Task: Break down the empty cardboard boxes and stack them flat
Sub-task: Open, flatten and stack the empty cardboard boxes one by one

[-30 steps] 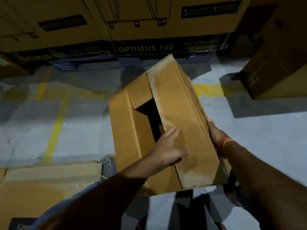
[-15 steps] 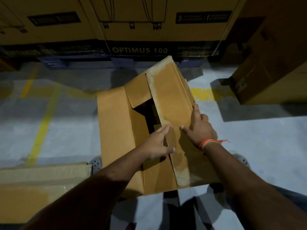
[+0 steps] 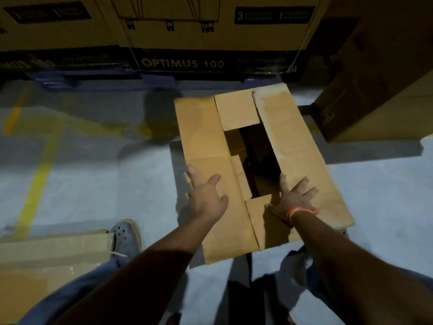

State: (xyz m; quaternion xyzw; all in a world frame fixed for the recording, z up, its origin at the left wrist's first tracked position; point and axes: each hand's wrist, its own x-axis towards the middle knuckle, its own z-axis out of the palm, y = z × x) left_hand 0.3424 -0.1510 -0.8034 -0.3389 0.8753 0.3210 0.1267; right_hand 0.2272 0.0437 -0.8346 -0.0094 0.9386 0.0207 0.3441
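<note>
A brown corrugated cardboard box (image 3: 262, 170) sits on the pale grey concrete floor (image 3: 98, 184), its top facing up, in front of the big printed carton (image 3: 210, 38) marked "OPTIMUS 100". Four flaps cover the top unevenly: two long rectangular ones at the sides and two short ones at the ends, leaving a dark, stepped opening down the middle. The long flap on the right has a paler, scuffed surface along its edges.

The left hand (image 3: 206, 195) lies flat on the long left flap of the box, fingers straight and spread, some reaching over the flap's outer edge. The right hand (image 3: 293, 198) presses palm-down on the long right flap beside the opening, fingers splayed, thumb on the near short flap; an orange thread band (image 3: 302, 211) circles its wrist.

Left of the box, near the person's perforated grey shoe (image 3: 126, 238), lies a flat sheet of cardboard (image 3: 51, 259) with a ragged, torn edge. A yellow painted line (image 3: 37, 184) runs along the floor farther left of the box. Another plain brown carton (image 3: 379, 78) stands right of the box.
</note>
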